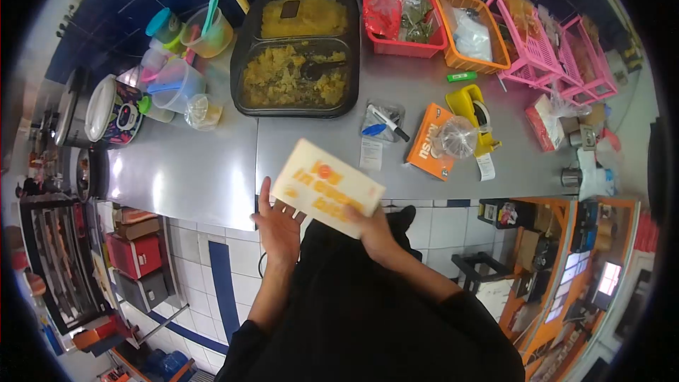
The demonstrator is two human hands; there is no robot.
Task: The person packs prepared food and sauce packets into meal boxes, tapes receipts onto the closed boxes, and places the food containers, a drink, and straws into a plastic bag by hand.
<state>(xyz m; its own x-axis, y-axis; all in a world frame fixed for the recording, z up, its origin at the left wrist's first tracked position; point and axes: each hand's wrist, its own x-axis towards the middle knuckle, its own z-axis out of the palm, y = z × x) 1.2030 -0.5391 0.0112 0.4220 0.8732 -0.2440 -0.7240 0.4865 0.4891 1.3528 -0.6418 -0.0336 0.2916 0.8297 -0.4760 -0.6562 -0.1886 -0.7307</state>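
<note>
A cream cardboard food box (327, 185) with orange lettering is held tilted over the front edge of the steel counter (191, 180). My right hand (373, 230) grips the box at its lower right corner. Just beside the box's lower left corner is my left hand (280, 232), palm up with fingers spread. Its fingertips are close to the box's underside; whether they touch it I cannot tell. On the counter beyond lie a black marker (389, 122), a receipt (371, 154) and an orange box (429, 143) with a plastic-wrapped bundle (455, 137) on it.
At the back stands a black two-section tray (237, 74) of yellow food. Right of it are a red basket (404, 48), an orange basket (475, 66), pink racks (541, 56) and a yellow tape dispenser (463, 102). Plastic containers (177, 85) and a rice cooker (113, 110) stand left.
</note>
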